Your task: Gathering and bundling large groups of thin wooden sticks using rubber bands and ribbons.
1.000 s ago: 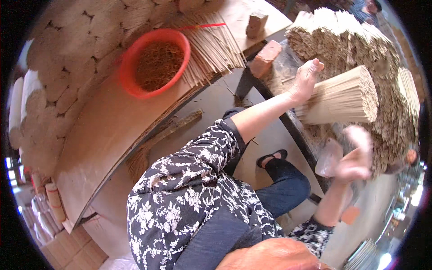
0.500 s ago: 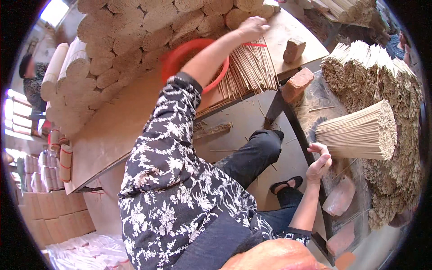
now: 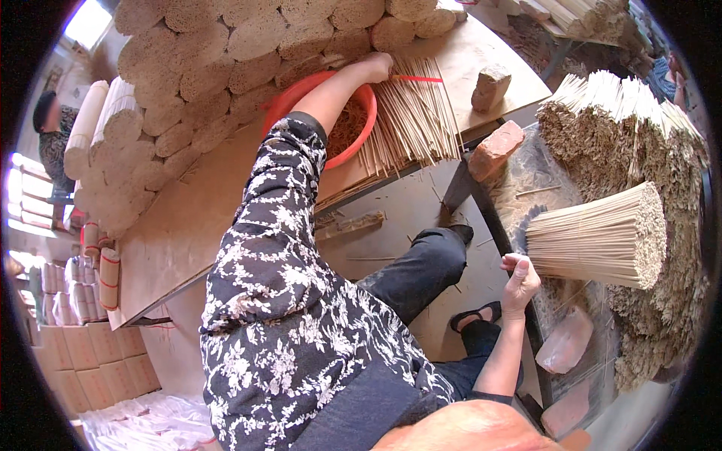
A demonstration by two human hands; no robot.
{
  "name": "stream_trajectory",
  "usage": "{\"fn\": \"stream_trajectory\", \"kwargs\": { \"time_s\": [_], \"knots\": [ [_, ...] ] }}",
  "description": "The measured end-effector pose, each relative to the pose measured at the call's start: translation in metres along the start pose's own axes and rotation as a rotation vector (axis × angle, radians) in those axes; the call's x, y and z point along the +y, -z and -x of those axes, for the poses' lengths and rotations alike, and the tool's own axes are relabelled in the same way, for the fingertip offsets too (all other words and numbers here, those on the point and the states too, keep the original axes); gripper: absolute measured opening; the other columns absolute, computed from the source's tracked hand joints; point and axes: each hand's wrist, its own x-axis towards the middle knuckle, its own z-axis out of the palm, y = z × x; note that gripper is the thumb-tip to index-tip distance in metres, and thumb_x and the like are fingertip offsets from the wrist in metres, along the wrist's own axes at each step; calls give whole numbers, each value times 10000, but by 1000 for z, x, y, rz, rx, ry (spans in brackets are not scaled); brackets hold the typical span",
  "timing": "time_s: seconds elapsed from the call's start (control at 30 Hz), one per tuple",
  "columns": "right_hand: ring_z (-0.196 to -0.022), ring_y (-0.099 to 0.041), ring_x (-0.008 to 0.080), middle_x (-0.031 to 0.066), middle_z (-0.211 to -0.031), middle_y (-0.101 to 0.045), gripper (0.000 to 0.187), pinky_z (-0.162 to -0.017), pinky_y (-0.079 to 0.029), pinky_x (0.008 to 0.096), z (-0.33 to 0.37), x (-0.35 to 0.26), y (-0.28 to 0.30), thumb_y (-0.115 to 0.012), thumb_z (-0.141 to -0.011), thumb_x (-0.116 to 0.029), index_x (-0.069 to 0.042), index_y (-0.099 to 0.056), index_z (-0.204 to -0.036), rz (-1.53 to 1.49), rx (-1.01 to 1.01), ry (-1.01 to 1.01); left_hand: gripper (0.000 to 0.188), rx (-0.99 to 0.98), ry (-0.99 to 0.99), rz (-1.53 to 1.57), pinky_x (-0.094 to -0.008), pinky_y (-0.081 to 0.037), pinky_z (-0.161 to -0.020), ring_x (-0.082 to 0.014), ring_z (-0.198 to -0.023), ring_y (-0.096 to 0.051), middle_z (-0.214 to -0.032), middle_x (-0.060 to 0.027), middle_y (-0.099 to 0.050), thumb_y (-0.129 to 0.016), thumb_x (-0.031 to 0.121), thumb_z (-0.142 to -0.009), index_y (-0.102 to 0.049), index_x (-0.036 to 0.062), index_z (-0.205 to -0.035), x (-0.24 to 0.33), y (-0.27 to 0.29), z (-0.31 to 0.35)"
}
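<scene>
My left hand [image 3: 374,69], fingers curled, is over the left end of a red strip [image 3: 418,79] lying across a layer of thin wooden sticks [image 3: 421,113]. What its fingers hold, if anything, is hidden. Beneath that forearm stands a red plastic basin [image 3: 370,124] with stick scraps inside. On the right, my right hand [image 3: 520,284] has its fingers drawn together near the dark end of a big sheaf of sticks [image 3: 602,234], which lies on its side. I cannot make out anything between those fingers.
Large round stick bundles [image 3: 259,34] are stacked behind the tabletop [image 3: 180,218]. Bricks [image 3: 496,146] rest by the right-hand bench, beside a tall heap of sticks [image 3: 639,143]. Cartons [image 3: 113,357] stand lower left. People are at far left [image 3: 56,143] and far right.
My left hand has moved left and slightly down, toward the basin. My right hand has dropped a little, its fingers now closer together. The view has shifted slightly.
</scene>
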Motion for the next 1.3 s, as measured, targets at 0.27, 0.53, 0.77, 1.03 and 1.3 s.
{"fn": "stream_trajectory", "kwargs": {
  "time_s": [0.27, 0.53, 0.77, 1.03, 1.3],
  "knots": [
    [-651, -616, 208, 134, -807, -650, 695, -635, -505, 312, 12, -15, 35, -215, -1007, -529, 29, -605, -871, -173, 444, 115, 204, 1163, -149, -9, -457, -500, -690, -370, -753, -638, -756, -194, -648, -563, 205, -803, -655, 28, -847, -23, 47, -18],
    [-768, -618, 205, 107, -877, -650, 399, -711, -494, 317, -1, -24, 130, -422, -992, -399, -43, -600, -1019, -675, 1024, -76, 154, 938, -632, 195, -311, -501, -710, -205, -739, -607, -839, -122, -631, -576, 108, -903, -620, 21, -1023, 201, 111, 54],
    [-887, -616, 163, 84, -984, -644, 263, -814, -475, 311, -62, -24, 195, -507, -959, -196, -13, -597, -1124, -331, 750, -165, 164, 82, -893, 462, -317, -448, -610, -134, -647, -546, -685, -60, -566, -563, 192, -914, -609, 36, -936, 392, 68, 33],
    [-1016, -572, 158, 65, -1185, -602, 422, -900, -457, 304, -120, 31, 203, -572, -932, -242, 4, -519, -1271, -110, 429, -221, 237, 106, -1149, 551, -394, -512, -780, -329, -861, -670, -908, -209, -680, -622, 164, -831, -684, 21, -1008, 485, 25, -13],
    [-1090, -523, 172, 68, -1253, -554, 537, -938, -438, 326, -129, 39, 171, -612, -912, -291, 0, -450, -1333, -394, 381, -381, 420, -35, -1284, 781, -343, -439, -976, -205, -1120, -558, -1236, -128, -615, -648, 247, -868, -587, 43, -1230, 494, 15, -17]
  ]
}}
